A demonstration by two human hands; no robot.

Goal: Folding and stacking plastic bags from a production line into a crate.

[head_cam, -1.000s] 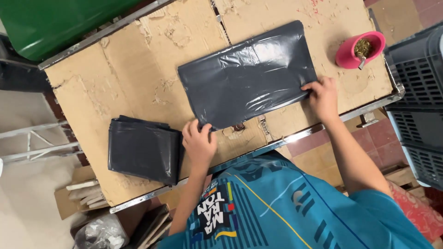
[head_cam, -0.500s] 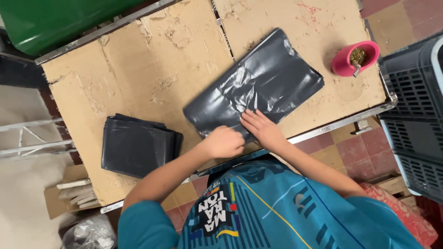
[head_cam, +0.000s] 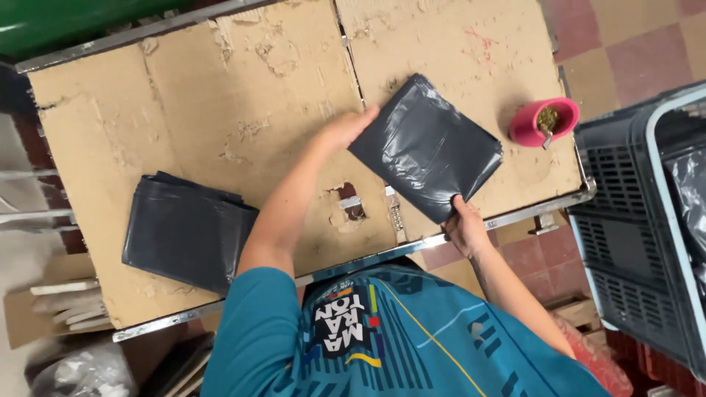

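A dark grey plastic bag [head_cam: 426, 145], folded into a rough square, lies on the worn cardboard tabletop [head_cam: 220, 110]. My left hand [head_cam: 344, 129] lies flat with fingers together against the bag's left edge. My right hand [head_cam: 463, 224] pinches the bag's near corner at the table's front edge. A stack of folded dark grey bags [head_cam: 187, 229] rests to the left near the front edge, away from both hands.
A pink cup [head_cam: 543, 121] holding something greenish stands at the table's right edge. Dark plastic crates [head_cam: 632, 220] stand to the right on the tiled floor. A green surface [head_cam: 44, 22] shows at the top left. A metal rail [head_cam: 412, 246] edges the table's front.
The bag was spread wide a second ago; it is now folded to about half that size. My left hand moved from the near edge to the bag's left side; my right hand holds the near corner.
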